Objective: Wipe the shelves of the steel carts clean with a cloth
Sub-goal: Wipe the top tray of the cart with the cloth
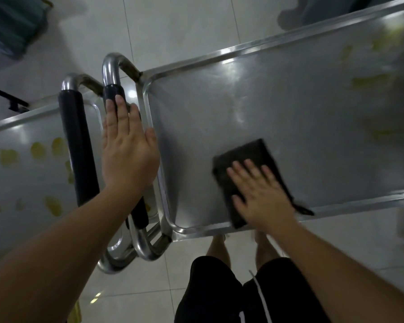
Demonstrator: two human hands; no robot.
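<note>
So the right hand [262, 194] was flat on a dark folded cloth [247, 173], fingers [245, 173] straight and a little spread, pressing it down on the top shelf [278, 108] of the right-hand steel cart, near the front edge and toward the handle end. The left hand [128, 150] was laid open on that cart's handle [113, 89], fingers together and stretched out along the black grip, thumb over by the shelf rim, not really curled round it. A second steel cart [21, 145] was parked just beside it on the left, its own black-gripped handle [76, 145] right next to the first. Both shelves had yellowish smudges [369, 81], maybe dried spills, though the far ones were too blurry to tell. Pale tiled floor [173, 31] underneath, and the person's black shorts [243, 294] showed at the bottom.
</note>
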